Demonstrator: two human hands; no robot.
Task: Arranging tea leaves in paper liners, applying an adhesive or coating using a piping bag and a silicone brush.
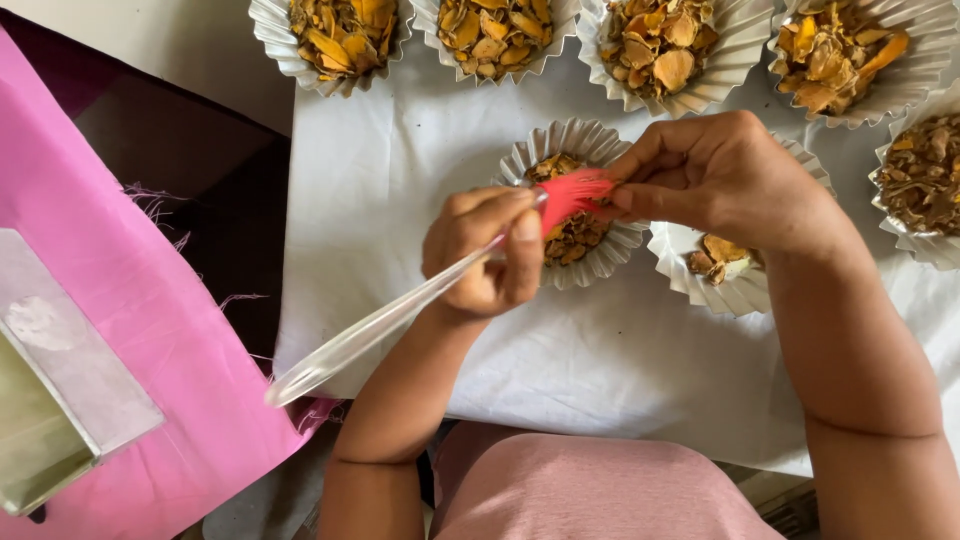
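Note:
My left hand (485, 250) grips a brush (400, 312) with a long clear plastic handle and red bristles. The handle points down-left. My right hand (715, 175) pinches the red bristles (572, 192) between thumb and fingers. Both hands hover over a white fluted paper cup (580, 140) that holds dried yellow-brown slices. A second fluted cup (700, 280) with a few slices lies just right of it, partly under my right wrist.
Several fluted cups of dried orange-yellow slices (340, 35) line the far edge of a white cloth (400, 170); one darker-filled cup (925, 175) sits at right. A pink cloth (120, 300) and a metal box (55, 390) lie at left.

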